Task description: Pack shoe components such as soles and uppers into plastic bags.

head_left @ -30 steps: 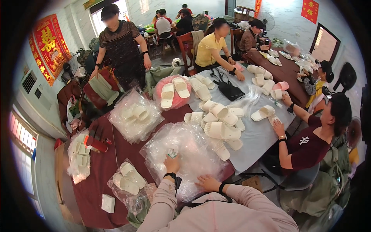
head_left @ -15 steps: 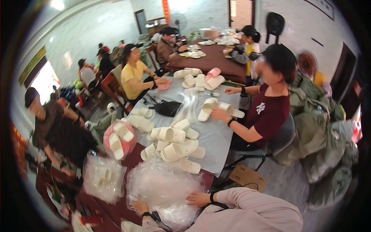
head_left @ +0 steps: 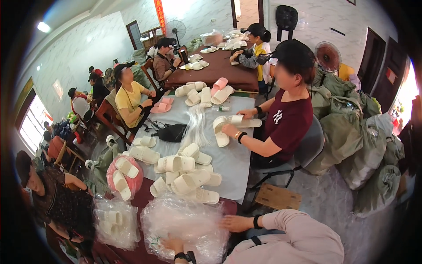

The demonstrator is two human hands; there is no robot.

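Plainly, from my remote seat I count two tables here: the near one (head_left: 228, 169) spread with a smooth grey sheet, the far one (head_left: 213, 79) draped in dark red cloth. Lumpy green sacks (head_left: 338, 147) crowd the floor at right, too bunched to count. On the near table's closest end I see one pile of film (head_left: 193, 218), clear, thin and crinkled, with both hands at it. To its left sits one clear bag (head_left: 130, 224) around white slippers; beyond that, one round pink bundle (head_left: 137, 179) bears two more. The heap of white slippers (head_left: 189, 181), broad-strapped, overlaps too much for me to count. One co-worker (head_left: 292, 116) touches two white ones; two pink slippers (head_left: 161, 107) lie farther left, near one soft black pouch (head_left: 172, 133). The right hand (head_left: 237, 223) reaches over the film's right edge, fingers extended; the left hand (head_left: 172, 243) lies on its lower part. Both blur at the fingers, so I cannot tell whether either grips.
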